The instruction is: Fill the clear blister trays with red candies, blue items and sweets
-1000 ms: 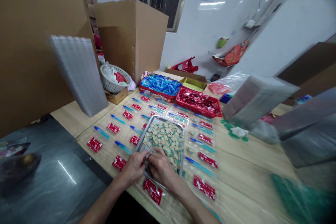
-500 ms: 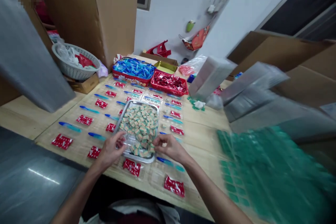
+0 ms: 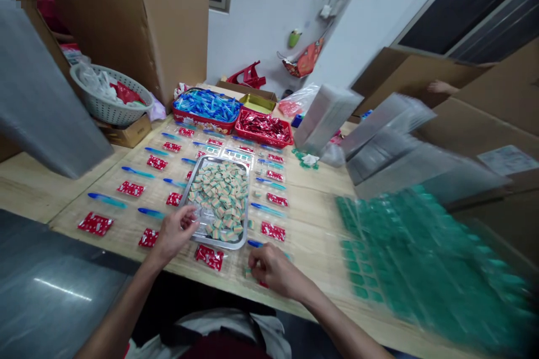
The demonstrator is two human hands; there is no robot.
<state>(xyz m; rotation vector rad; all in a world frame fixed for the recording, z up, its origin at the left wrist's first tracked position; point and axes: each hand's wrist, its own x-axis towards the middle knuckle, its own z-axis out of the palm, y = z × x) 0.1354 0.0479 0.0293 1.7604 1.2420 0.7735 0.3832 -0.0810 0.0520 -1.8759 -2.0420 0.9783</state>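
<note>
The metal tray (image 3: 245, 219) sits near the table's (image 3: 311, 219) near edge, on top of the clear blister packs, probably to keep the striped blocks (image 3: 225, 190) within reach of both hands. Its long axis runs from the near edge towards the far one. The left hand (image 3: 172, 235) is half open, fingers loosely curled at the tray's near-left corner, beside clear plastic in the tray; whether it grips that, I can't tell. The right hand (image 3: 275, 272) is mostly closed, fingers bent low over a pack between the tray and the near edge, a small block (image 3: 247, 272) by the fingertips; any hold is hidden. The pen (image 3: 106, 200) lies crosswise, dark blue end pointing left.
</note>
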